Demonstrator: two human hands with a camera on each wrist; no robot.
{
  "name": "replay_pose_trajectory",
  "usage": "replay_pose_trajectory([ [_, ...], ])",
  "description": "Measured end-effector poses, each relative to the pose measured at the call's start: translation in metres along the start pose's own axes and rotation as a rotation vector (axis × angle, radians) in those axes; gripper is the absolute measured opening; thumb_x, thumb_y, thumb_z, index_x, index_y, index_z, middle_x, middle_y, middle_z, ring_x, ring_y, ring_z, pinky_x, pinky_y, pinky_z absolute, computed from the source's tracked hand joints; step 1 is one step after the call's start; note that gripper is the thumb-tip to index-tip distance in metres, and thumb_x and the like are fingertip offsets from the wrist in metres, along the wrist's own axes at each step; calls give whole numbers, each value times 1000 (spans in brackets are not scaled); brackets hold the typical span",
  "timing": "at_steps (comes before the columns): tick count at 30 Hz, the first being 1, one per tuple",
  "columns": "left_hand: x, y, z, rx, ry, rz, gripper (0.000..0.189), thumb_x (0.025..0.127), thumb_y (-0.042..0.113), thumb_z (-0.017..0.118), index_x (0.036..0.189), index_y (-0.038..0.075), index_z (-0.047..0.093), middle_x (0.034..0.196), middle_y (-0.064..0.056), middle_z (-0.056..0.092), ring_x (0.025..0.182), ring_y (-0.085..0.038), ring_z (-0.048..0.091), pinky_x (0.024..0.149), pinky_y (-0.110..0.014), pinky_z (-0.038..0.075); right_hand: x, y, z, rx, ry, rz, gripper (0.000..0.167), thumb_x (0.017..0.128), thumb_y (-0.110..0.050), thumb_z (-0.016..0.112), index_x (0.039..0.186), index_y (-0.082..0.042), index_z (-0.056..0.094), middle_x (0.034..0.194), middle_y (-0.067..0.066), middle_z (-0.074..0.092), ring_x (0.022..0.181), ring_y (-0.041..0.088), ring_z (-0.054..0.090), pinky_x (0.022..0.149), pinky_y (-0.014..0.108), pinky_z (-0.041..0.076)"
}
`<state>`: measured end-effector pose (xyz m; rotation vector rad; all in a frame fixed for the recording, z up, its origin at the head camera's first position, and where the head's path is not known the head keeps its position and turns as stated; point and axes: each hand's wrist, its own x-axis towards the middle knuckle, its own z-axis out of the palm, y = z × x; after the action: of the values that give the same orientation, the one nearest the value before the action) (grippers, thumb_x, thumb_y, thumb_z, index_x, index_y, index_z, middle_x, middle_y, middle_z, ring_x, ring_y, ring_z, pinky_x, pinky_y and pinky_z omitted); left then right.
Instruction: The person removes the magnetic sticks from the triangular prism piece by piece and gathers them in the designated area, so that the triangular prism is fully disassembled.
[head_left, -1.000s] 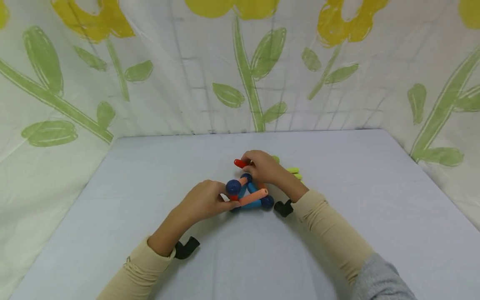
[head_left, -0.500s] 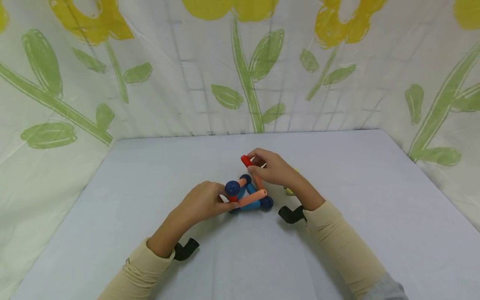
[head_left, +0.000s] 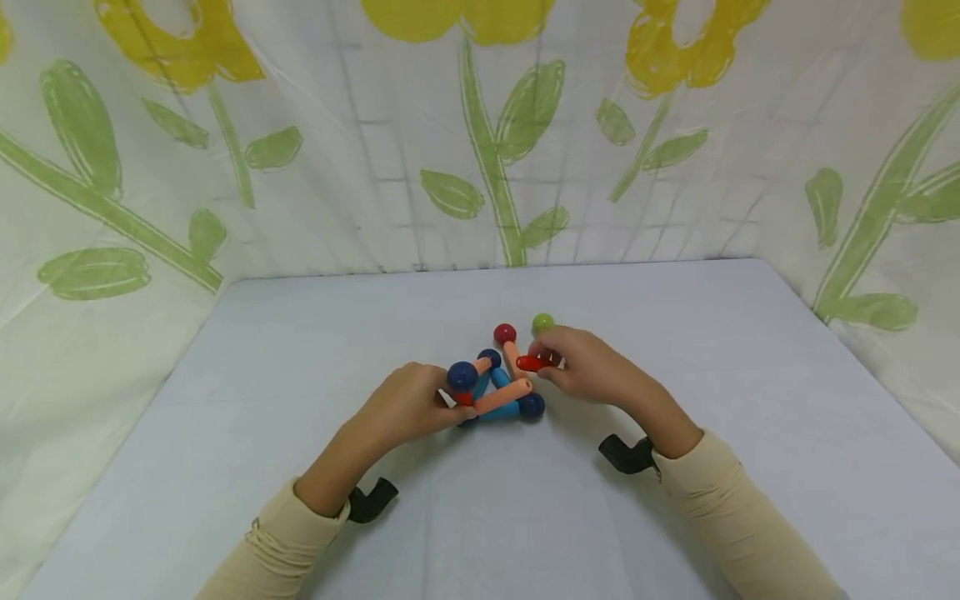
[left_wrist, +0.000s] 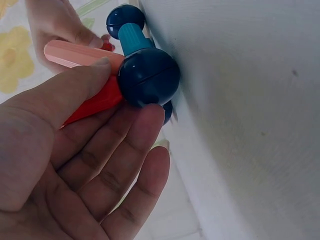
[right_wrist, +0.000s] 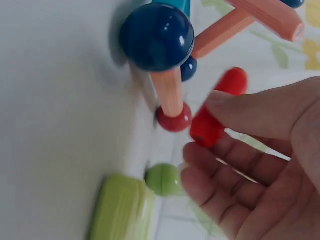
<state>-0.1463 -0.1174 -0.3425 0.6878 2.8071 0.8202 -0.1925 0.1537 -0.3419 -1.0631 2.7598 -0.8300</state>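
On the white table stands a frame of blue and peach rods joined by dark blue balls. The left hand grips its left corner; in the left wrist view its thumb lies on a peach rod and a red rod, fingertips at a ball. A loose red rod is pinched between thumb and fingers of the right hand, just right of the frame. From the right corner ball a peach rod runs to a red ball. One peach rod has a free end pointing right.
Behind the right hand lies a light green ball. A light green rod shows low in the right wrist view. Black wrist fittings stick out from both sleeves. A flower-patterned cloth hangs behind the table.
The right hand has drawn the red rod back toward the person and rightward, turning it. The red ball and green ball have come into sight. The left hand keeps its hold.
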Motion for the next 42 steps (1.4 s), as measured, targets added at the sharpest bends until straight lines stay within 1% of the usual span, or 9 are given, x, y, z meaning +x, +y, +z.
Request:
replay_pose_trajectory([
  [3, -1, -1, 1, -21, 1, 10, 19, 83, 23, 84, 85, 6, 75, 75, 3, 69, 62, -7, 61, 56, -24, 50, -8, -1, -4, -53, -63, 45, 14, 88, -1, 75, 100, -6, 70, 90, -1, 64, 82, 17, 59, 77, 33, 54],
  [7, -1, -2, 1, -41, 1, 16, 17, 83, 20, 84, 85, 7, 73, 74, 3, 69, 64, -7, 63, 57, -24, 51, -16, 0, -10, -93, -141, 63, 11, 85, 1, 76, 90, -8, 72, 82, -4, 63, 76, 15, 56, 73, 31, 52],
  [9, -1, -2, 1, -48, 0, 6, 17, 83, 20, 84, 85, 8, 73, 74, 3, 69, 64, -7, 63, 57, -24, 51, -18, 0, -14, -113, -180, 85, 12, 84, 1, 77, 85, -9, 71, 78, -5, 61, 74, 14, 54, 70, 30, 51],
  [15, -1, -2, 2, -47, 3, -4, 18, 83, 20, 85, 85, 8, 72, 75, 2, 69, 63, -7, 63, 57, -24, 51, -23, 1, -20, -182, -258, 230, 19, 83, 0, 76, 73, -11, 64, 68, -1, 53, 66, 16, 49, 60, 29, 42],
  [21, -1, -2, 3, -40, 7, -1, 18, 83, 20, 85, 86, 8, 71, 74, 3, 69, 63, -6, 62, 56, -24, 51, -26, 3, -23, -210, -284, 315, 25, 82, 5, 72, 69, -12, 58, 66, 0, 47, 63, 16, 46, 58, 29, 37],
  [24, -1, -1, 3, -31, 8, -3, 18, 83, 20, 85, 85, 9, 71, 73, 4, 68, 62, -6, 62, 56, -24, 51, -28, 5, -26, -228, -278, 323, 26, 80, 5, 71, 67, -11, 56, 64, 0, 45, 62, 16, 44, 57, 29, 35],
  [29, -1, -2, 3, -22, 12, -1, 19, 83, 21, 85, 84, 9, 70, 73, 4, 68, 62, -6, 61, 55, -24, 50, -30, 8, -31, -251, -273, 338, 24, 79, 8, 71, 69, -11, 58, 67, 0, 50, 63, 17, 46, 57, 29, 38],
  [33, -1, -3, 3, -22, 14, 4, 18, 83, 21, 85, 84, 9, 71, 73, 4, 67, 62, -6, 61, 56, -24, 50, -30, 9, -31, -245, -273, 337, 23, 78, 9, 71, 73, -10, 59, 70, 1, 54, 66, 19, 49, 59, 30, 40],
  [42, -1, -4, 2, -20, 14, 11, 18, 83, 22, 85, 83, 9, 71, 74, 4, 68, 64, -6, 63, 58, -24, 51, -27, 10, -31, -231, -274, 333, 22, 78, 10, 69, 74, -10, 60, 71, 2, 54, 67, 19, 49, 60, 31, 41],
])
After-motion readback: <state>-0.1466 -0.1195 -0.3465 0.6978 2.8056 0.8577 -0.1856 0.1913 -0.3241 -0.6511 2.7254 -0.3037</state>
